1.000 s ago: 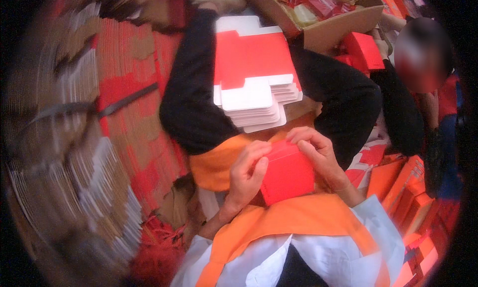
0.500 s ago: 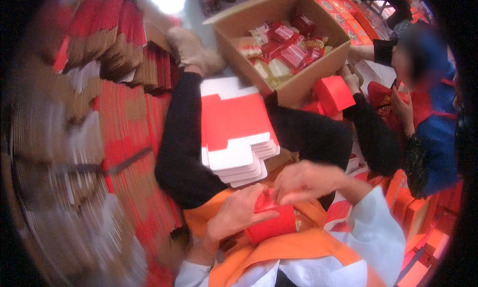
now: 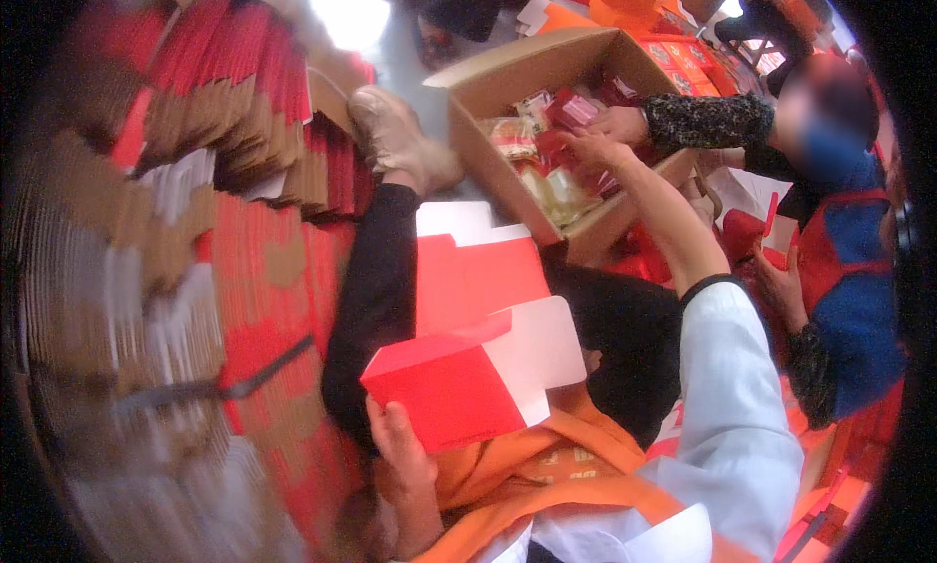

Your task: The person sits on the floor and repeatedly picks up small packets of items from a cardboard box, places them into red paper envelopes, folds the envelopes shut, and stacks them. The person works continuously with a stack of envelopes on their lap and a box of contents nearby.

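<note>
This side of the cardboard box [image 3: 605, 229], the left hand [image 3: 404, 451] grasps the red carton [image 3: 444, 392] by its side away from that box — inside, among packets [image 3: 557, 194], the right hand [image 3: 591, 151]; I cannot tell how closed.

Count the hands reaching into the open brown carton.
2: the person's right hand and, close beside it, a co-worker's hand with a dark speckled sleeve. No other shows in the carton.
</note>
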